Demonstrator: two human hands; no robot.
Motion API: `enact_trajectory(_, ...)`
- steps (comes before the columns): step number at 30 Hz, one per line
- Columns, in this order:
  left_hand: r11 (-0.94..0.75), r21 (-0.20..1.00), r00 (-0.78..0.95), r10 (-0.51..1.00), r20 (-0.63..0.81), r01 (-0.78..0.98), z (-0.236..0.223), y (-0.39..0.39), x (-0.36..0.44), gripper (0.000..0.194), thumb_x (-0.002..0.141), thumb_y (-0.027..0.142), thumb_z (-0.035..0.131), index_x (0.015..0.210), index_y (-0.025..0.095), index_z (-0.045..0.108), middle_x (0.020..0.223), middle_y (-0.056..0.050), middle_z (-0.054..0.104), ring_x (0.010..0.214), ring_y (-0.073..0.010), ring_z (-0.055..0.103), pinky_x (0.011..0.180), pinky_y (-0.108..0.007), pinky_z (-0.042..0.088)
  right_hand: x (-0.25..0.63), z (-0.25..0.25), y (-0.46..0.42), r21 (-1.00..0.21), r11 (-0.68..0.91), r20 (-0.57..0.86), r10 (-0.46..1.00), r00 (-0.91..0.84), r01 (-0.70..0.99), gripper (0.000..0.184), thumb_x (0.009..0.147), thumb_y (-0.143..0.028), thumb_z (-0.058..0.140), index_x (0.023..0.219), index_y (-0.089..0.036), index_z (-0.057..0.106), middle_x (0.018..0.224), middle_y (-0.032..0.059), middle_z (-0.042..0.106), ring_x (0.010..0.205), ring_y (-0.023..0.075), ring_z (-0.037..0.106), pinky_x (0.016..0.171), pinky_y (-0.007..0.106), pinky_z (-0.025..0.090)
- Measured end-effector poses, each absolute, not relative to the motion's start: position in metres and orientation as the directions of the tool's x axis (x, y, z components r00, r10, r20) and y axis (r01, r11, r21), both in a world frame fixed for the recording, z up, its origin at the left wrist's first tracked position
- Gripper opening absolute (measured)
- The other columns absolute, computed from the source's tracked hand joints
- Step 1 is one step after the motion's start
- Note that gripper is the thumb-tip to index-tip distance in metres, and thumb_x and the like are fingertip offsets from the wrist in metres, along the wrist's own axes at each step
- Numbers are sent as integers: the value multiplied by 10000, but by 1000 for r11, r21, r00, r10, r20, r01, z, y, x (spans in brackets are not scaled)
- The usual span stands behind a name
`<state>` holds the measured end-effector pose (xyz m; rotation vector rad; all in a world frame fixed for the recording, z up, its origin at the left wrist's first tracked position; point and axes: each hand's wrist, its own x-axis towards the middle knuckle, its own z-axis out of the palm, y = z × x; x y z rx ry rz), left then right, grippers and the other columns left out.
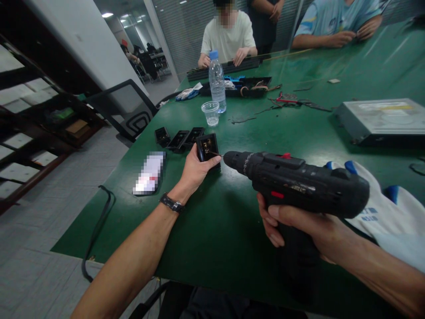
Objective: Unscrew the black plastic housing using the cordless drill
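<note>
My right hand [288, 221] is wrapped round the grip of a black cordless drill [299, 179], which points left. Its thin bit [215, 153] reaches into the open face of a small black box [213, 166] with brass-coloured parts inside. My left hand [196, 169] grips that box, thumb along its lower front edge. Whether the bit touches a screw is too small to tell. Just beyond my left hand lie several similar black boxes [179, 140]. To the left of my left hand is a phone [151, 173], its screen blurred out.
A plastic cup [211, 116] and water bottle [217, 84] stand beyond the boxes. White-and-blue gloves [385, 217] lie under the drill's right side. A metal disc drive [385, 119] sits at right. Wires [295, 101] and a black tray [237, 92] are farther back. People sit across the table.
</note>
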<state>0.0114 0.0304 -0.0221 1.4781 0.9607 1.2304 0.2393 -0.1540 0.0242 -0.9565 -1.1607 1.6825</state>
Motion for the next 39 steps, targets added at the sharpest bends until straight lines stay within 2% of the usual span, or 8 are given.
enact_trajectory(10, -249, 968, 190, 951, 245, 0, -25, 32, 11, 660, 680, 422, 939, 1219, 201, 628, 1156, -95, 735, 1078, -257, 695, 1019, -482, 556, 238, 28, -154, -960, -185, -108, 936, -335, -208, 185, 970, -388, 666, 1013, -209, 654, 684, -1, 666, 592, 163, 604, 629, 314, 492)
enact_trajectory(15, -256, 967, 196, 948, 251, -2, -25, 32, 11, 651, 688, 421, 935, 1214, 201, 620, 1164, -96, 728, 1077, -253, 692, 1025, -488, 549, 238, 30, -153, -975, -172, -117, 937, -330, -142, 120, 970, -327, 654, 965, -206, 656, 649, 4, 685, 571, 154, 598, 622, 300, 479)
enact_trajectory(20, -252, 968, 186, 951, 246, 8, -23, 30, 11, 634, 683, 413, 936, 1196, 206, 627, 1156, -90, 729, 1076, -255, 692, 1027, -489, 547, 239, 28, -153, -962, -180, -103, 934, -343, -203, 181, 978, -397, 659, 1024, -222, 657, 678, -4, 680, 608, 167, 614, 637, 313, 488)
enact_trajectory(27, -253, 967, 179, 952, 248, 5, -21, 28, 13, 617, 684, 406, 934, 1179, 200, 627, 1154, -95, 728, 1065, -256, 695, 1021, -484, 545, 237, 34, -153, -982, -162, -126, 945, -302, -97, 111, 961, -330, 648, 973, -221, 667, 622, 10, 693, 564, 180, 611, 598, 325, 469)
enact_trajectory(39, -253, 967, 168, 954, 248, 12, -24, 31, 11, 597, 692, 400, 930, 1174, 202, 639, 1131, -88, 740, 1035, -246, 699, 1007, -474, 554, 238, 33, -154, -974, -180, -130, 941, -313, -137, 133, 965, -349, 657, 948, -217, 665, 629, 6, 684, 554, 165, 595, 567, 307, 459)
